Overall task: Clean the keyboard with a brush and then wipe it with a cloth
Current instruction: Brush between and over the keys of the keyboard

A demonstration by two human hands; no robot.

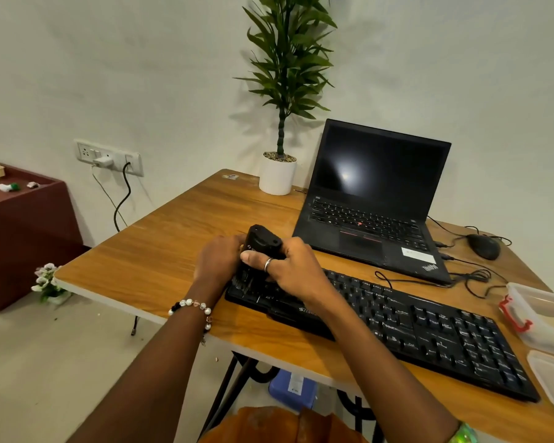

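A black keyboard lies slanted across the wooden table, its left end under my hands. A black brush stands upright on that left end, bristles down on the keys. My right hand grips the brush's body, thumb across its front and a ring on one finger. My left hand, with a bead bracelet on the wrist, holds the brush from the left side. No cloth is in view.
An open black laptop sits behind the keyboard, with a black mouse and loose cables to its right. A potted plant stands at the table's back. Clear plastic containers occupy the right edge.
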